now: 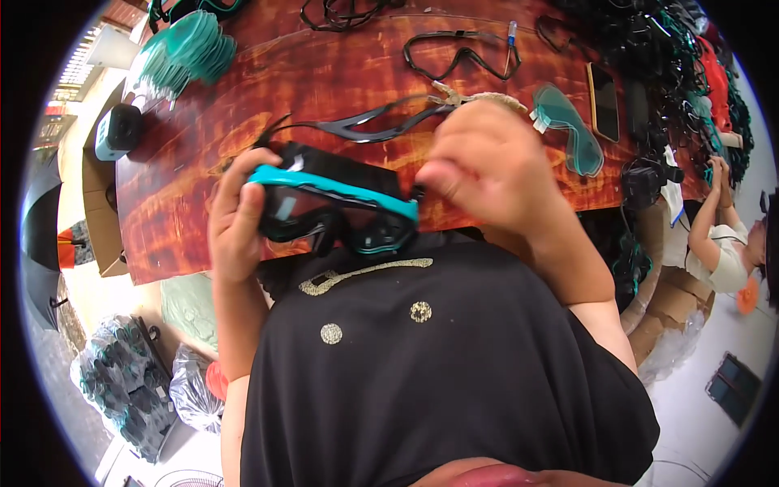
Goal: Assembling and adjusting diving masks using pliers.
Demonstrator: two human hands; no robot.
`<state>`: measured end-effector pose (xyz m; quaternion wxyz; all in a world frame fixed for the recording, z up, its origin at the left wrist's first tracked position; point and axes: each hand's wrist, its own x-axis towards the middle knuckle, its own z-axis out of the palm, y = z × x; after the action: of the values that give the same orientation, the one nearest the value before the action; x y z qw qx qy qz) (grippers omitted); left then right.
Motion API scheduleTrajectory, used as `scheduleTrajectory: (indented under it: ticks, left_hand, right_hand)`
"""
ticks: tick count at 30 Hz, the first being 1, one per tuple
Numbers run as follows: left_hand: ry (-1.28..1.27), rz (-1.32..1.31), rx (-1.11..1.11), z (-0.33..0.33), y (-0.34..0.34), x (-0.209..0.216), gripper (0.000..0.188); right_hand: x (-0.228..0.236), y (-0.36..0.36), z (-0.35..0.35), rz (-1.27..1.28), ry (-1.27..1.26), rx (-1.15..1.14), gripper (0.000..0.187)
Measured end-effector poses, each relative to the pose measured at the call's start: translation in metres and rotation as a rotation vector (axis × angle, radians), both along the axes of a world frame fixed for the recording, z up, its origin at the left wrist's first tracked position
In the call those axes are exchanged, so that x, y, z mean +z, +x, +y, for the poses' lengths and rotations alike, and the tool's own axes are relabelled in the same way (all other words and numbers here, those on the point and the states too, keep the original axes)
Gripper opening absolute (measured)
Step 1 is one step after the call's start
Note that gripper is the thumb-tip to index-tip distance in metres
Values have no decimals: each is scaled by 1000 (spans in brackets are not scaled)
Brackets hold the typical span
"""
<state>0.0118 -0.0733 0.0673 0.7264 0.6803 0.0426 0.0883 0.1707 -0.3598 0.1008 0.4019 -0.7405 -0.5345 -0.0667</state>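
A diving mask (324, 185) with a bright teal frame and black skirt is held tilted at the table's near edge, in front of my black top. My left hand (237, 213) is closed round its left end, the thumb and fingers on the frame. Beside the mask's right end, my right hand (495, 166) is closed in a pinch. A small dark bit shows by its thumb tip, but what it holds is hidden. Just beyond the hands lies a grey-black frame piece (365, 130), partly behind my right hand.
On the reddish wooden table (300, 81) lie stacked teal lenses (195, 49), a black mask frame (462, 55), a clear teal lens (572, 134) and a phone (603, 101). A small white-and-black device (118, 131) stands left. Dark parts (649, 49) heap at far right; another person's hands (716, 174) work there.
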Motion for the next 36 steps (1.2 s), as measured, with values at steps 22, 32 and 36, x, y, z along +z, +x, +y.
scheduleTrajectory:
  ticks: [22, 32, 36]
  left_hand:
    - [161, -16, -79, 41, 43, -9, 46]
    - [84, 131, 1, 16, 39, -10, 43]
    - [155, 82, 87, 13, 33, -13, 42]
  right_hand:
    - [32, 28, -199, -708, -333, -945, 41]
    - [39, 67, -334, -1077, -342, -1561, 13]
    - [23, 80, -197, -415, -171, -1103, 34]
